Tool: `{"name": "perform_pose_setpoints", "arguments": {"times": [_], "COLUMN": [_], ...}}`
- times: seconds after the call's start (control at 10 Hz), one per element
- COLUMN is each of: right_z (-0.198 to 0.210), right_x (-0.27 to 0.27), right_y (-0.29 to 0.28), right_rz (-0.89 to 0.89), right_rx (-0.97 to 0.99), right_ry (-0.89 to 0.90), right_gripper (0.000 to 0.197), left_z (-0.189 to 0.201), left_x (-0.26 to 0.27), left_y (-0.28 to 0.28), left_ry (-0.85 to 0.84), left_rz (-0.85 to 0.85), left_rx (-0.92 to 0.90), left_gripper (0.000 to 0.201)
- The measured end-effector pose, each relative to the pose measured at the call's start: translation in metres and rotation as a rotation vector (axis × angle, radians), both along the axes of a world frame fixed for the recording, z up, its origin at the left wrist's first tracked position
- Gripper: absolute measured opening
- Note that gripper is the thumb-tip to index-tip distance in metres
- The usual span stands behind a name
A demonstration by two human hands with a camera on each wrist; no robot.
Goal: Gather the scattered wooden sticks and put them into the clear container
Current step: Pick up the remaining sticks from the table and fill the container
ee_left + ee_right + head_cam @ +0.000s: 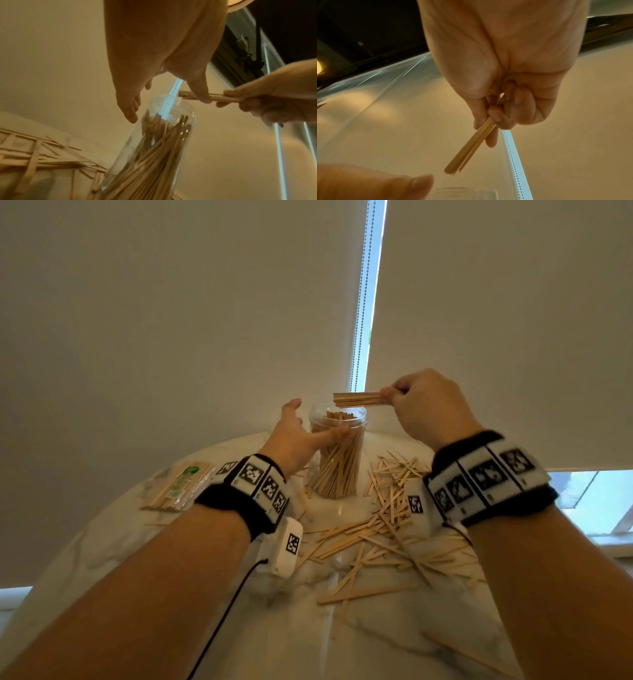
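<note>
The right hand [428, 405] is pinching a small bundle of sticks [356, 399] between thumb and curled fingers, holding it roughly level just above the open mouth of the clear container [337, 453]. The free ends of the bundle are pointing toward the person's left, and they are hanging over the container's rim without touching it. From the right wrist view the same bundle [471, 148] is sticking out past the fingertips [491, 140], with several sticks lying flat against one another.

The left hand [298, 440] is spread beside the container on its left side, fingers straight and relaxed, the thumb lying across the front of the clear wall near the top. Whether the palm is pressing the container or only hovering by it cannot be told; in the left wrist view the fingers [130, 106] are standing just apart from the rim.

The container is standing upright on the marble bench [205, 611] and is already holding many sticks, leaning inside it. More loose sticks [383, 529] are lying scattered over the bench below the right wrist and between the two forearms, well below the raised bundle. A wrapped pack of sticks [178, 487] is lying at the left of the bench, beyond the left wrist.
</note>
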State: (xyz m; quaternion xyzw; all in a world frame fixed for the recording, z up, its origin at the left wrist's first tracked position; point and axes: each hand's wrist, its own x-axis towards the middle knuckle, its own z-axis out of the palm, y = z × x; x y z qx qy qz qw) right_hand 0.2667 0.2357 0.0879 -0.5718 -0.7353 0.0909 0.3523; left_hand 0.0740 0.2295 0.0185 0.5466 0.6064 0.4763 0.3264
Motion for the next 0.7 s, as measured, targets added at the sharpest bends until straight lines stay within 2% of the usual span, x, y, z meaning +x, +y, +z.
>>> {"name": "perform_pose_setpoints", "arguments": {"times": [0.1,0.2,0.3,0.4,0.6,0.7], "right_z": [0.023,0.029,0.023,0.018,0.01,0.008], "right_x": [-0.024,-0.056,-0.082,-0.087,-0.09,-0.09], "right_y": [0.035,0.063,0.071,0.08,0.097,0.096], "right_rz": [0.026,0.095,0.165,0.173,0.2,0.24], "right_rx": [-0.019,-0.051,-0.151,-0.153,-0.198,-0.195], "right_ry": [-0.397,-0.784,-0.933,-0.872,-0.781,-0.678], "right_gripper": [0.038,0.049,0.042,0.03,0.028,0.028], "left_z": [-0.002,-0.012,-0.019,-0.023,-0.026,-0.026], "left_x": [0.006,0.008,0.005,0.005,0.004,0.005], "left_y": [0.018,0.027,0.028,0.031,0.037,0.037], "left_ry": [0.0,0.077,0.164,0.179,0.157,0.181], "left_rz": [-0.088,-0.081,-0.043,-0.046,-0.033,-0.019], "left_rx": [-0.041,-0.02,0.034,0.043,0.033,0.021], "left_gripper": [0.136,0.127,0.108,0.106,0.109,0.109]}}
